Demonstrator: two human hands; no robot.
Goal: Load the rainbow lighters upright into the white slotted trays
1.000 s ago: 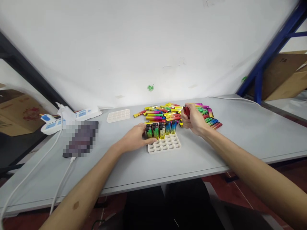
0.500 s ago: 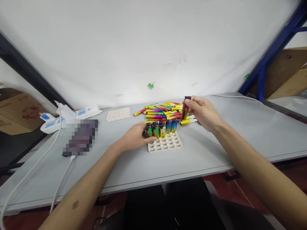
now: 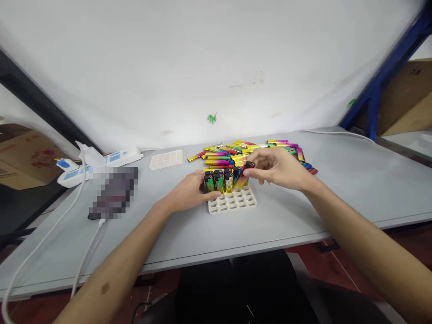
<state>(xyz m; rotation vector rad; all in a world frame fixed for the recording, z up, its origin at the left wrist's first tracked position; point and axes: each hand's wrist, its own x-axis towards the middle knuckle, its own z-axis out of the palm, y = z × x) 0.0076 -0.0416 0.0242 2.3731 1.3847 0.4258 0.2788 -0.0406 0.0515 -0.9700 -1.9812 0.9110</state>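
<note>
1. The white holed tray (image 3: 232,203) lies flat on the grey counter (image 3: 202,243), its front rows of holes showing.
2. At the tray's left end, the left hand (image 3: 189,193) curls around the upright lighters (image 3: 219,182). Its thumb is in front; the fingertips are hidden, so I cannot tell whether its grip is clamped.
3. Over the tray's right rear, the right hand (image 3: 278,168) has its grip closed on the dark top of a tilted lighter (image 3: 240,182).
4. That lighter looks light, stiff and perhaps slippery along its shiny body; the top seems the better hold.
5. Behind the tray lies the loose pile of shiny lighters (image 3: 218,163).
6. Left and rear of the tray is a second white tray (image 3: 166,159).
</note>
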